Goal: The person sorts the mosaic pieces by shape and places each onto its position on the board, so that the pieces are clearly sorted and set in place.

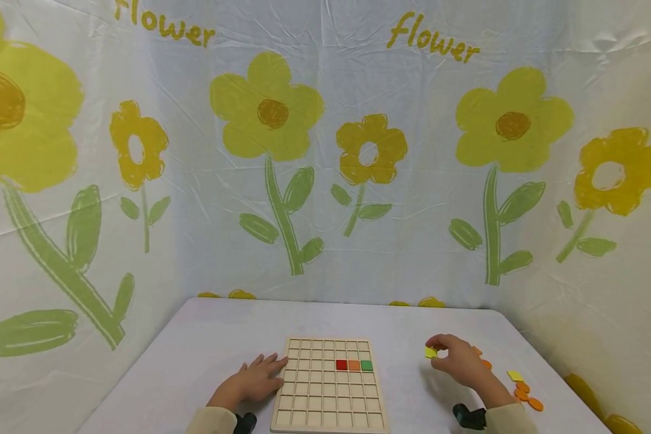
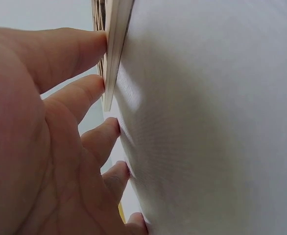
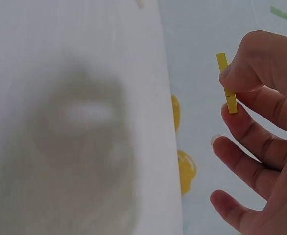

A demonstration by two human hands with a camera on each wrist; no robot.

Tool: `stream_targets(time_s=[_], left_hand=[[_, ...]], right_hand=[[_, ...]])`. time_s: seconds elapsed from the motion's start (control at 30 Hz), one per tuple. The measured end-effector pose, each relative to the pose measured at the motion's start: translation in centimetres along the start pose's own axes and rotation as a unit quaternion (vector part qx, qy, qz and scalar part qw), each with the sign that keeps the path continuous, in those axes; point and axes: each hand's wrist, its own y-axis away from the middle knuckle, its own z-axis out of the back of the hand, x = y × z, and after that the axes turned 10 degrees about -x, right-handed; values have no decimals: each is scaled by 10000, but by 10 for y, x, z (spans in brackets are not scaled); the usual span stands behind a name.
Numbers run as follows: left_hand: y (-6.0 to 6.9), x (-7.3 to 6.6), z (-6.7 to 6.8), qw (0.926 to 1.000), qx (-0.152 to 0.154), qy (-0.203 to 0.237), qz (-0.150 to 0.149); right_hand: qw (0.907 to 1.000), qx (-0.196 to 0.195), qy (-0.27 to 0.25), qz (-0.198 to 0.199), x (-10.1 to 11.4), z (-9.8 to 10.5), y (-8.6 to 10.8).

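Observation:
A wooden grid board [image 1: 306,389] lies on the white table, with a red tile [image 1: 342,364], an orange tile [image 1: 354,365] and a green tile [image 1: 366,365] side by side in one row. My left hand [image 1: 254,381] rests at the board's left side, fingers spread. In the left wrist view, the thumb and a finger touch the board's edge [image 2: 115,54]. To the right of the board, my right hand [image 1: 461,361] pinches a yellow square tile [image 1: 431,352] above the table. The right wrist view shows this tile edge-on between thumb and fingers.
Right of my right hand lie another yellow tile [image 1: 515,376] and several orange round pieces [image 1: 535,404]. More orange pieces [image 1: 486,364] are partly hidden behind that hand. A flower-printed curtain [image 1: 325,253] surrounds the table [image 1: 239,325].

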Motion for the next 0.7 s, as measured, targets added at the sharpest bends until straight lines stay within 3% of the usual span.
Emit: stream_targets(time_s=[0.7], left_hand=[[5, -6, 4, 10000, 20, 30, 66]], right_hand=[[9990, 96, -419, -99, 41, -33, -2]])
